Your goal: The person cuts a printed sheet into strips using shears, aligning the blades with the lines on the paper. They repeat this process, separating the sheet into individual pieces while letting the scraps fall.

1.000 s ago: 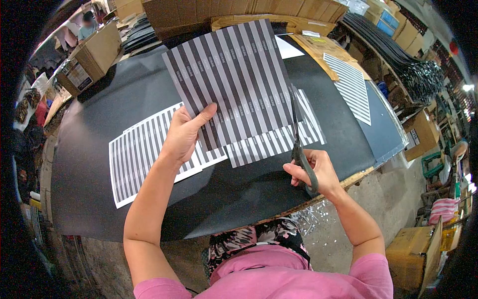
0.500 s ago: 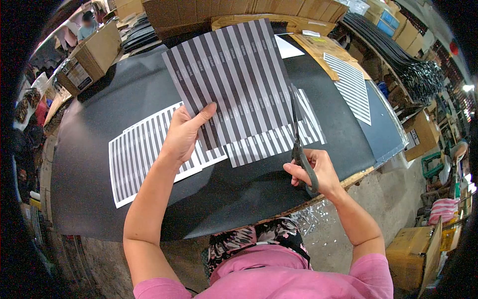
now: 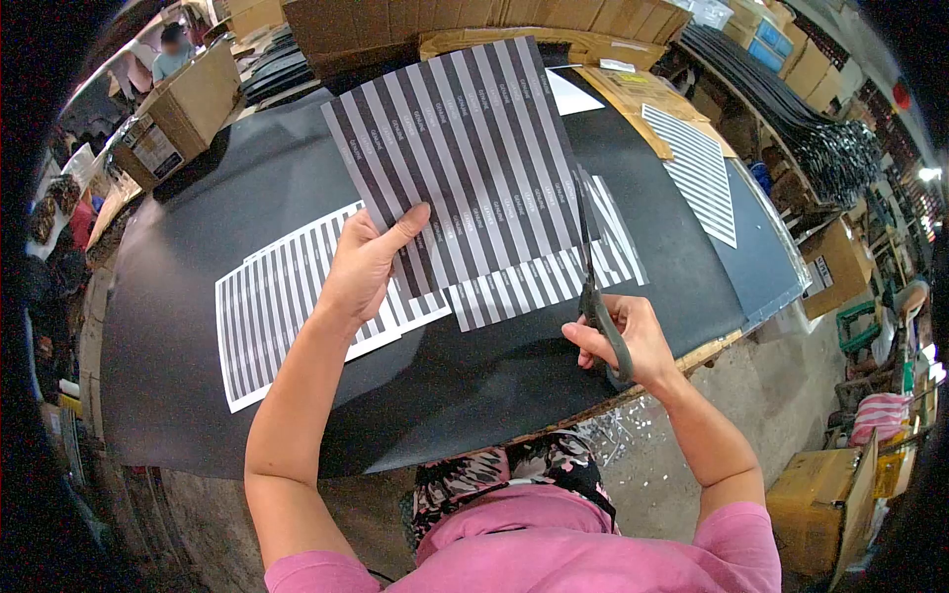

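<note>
Striped sheet [image 3: 465, 158] is up in front of me over the worktop [image 3: 178, 296], most of its face spreading above and to the right of my left hand [image 3: 371, 262]. I have it clamped near its lower left part, thumb pressed on the near face and the other fingers behind it. My right hand [image 3: 633, 341] is closed round the handles of the scissors [image 3: 600, 311], below and to the right of the sheet, and the blades point upward along its right edge. I can't tell whether they are biting into it.

Against the earlier frames hardly anything has shifted: my grips, the sheet's tilt and the scissors look the same.

My left forearm rises from the lower left, the wrist fairly straight; my right elbow is bent out to the side, forearm angled up and inward. Beneath my left forearm lie printed sheets [image 3: 272, 316], and another patterned piece [image 3: 524, 289] shows under the lower edge of the one I hold.
</note>
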Demonstrator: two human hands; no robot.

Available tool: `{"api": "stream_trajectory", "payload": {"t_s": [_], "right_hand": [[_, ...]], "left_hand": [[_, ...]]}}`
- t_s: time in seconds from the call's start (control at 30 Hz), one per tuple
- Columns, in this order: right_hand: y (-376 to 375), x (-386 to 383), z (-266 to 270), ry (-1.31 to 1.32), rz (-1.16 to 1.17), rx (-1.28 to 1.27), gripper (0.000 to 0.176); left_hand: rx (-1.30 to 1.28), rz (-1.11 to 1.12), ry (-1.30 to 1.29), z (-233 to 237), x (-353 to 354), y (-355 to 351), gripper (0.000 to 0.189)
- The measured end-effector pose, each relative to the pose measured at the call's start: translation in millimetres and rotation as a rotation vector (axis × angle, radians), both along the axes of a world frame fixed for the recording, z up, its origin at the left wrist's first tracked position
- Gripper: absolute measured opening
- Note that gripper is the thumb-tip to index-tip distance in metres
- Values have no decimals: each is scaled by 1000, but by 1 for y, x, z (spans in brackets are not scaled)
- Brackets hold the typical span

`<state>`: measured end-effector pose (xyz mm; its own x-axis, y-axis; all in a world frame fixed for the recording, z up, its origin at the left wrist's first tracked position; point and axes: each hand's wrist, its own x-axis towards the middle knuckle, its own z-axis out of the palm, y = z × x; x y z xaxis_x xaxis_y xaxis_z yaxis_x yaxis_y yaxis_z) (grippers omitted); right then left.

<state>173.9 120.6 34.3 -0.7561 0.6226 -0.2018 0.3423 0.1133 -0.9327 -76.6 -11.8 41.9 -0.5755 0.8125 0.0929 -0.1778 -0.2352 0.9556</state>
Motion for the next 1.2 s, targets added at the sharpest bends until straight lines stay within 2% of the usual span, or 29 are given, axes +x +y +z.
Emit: {"api": "stream_trajectory", "payload": {"t_s": [0.57, 1.2], "right_hand": [[0, -1, 0, -5, 3, 9, 35], [-4, -2, 2, -14, -95, 50, 38]], "left_hand": [[-30, 12, -10, 1, 1, 0, 28], [-12, 19, -62, 0, 0, 1, 28]]}}
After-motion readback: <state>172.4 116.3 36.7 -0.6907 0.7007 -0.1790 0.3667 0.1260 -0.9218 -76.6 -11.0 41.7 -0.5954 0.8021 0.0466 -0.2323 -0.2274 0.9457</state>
